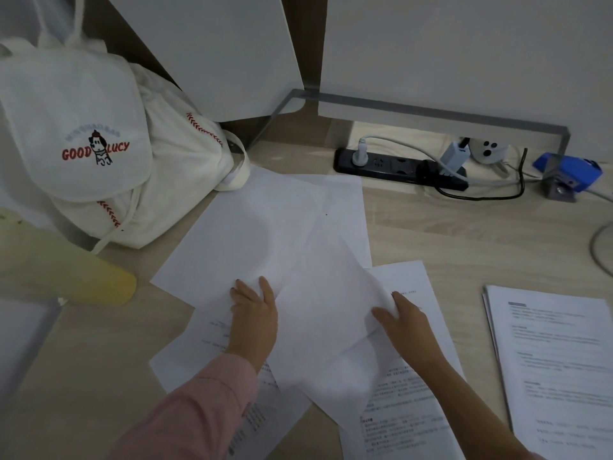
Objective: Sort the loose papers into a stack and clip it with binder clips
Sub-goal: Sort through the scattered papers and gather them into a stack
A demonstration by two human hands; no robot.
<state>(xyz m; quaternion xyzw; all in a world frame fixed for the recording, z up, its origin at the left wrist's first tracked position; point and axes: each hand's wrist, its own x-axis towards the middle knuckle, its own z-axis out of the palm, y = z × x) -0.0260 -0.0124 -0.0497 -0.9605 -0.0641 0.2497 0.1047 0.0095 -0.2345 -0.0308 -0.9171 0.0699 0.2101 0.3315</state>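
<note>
Loose white papers lie scattered and overlapping at the centre of a pale wooden desk, none of them squared to one another. The far sheets show blank faces and sit at differing angles, one with its corner reaching toward the cloth bag; the near sheets carry lines of small printed text, too fine for us to read. We see the left hand, emerging from a pink sleeve, with its fingers together and its thumb apart, gripping the left edge of a blank sheet that bows upward between the two hands. The right hand holds the right side of the same sheet, thumb on top and fingers tucked beneath the lifted paper, so we cannot tell how far they curl. To the right, apart from the scatter, a separate stack of printed pages lies flat with its edges roughly aligned. At far left stands a white cloth bag with red stitching, and near it a yellow object of blurred outline. Along the far edge lie a black power strip with several plugs and cables and, to its right, a blue device.
</note>
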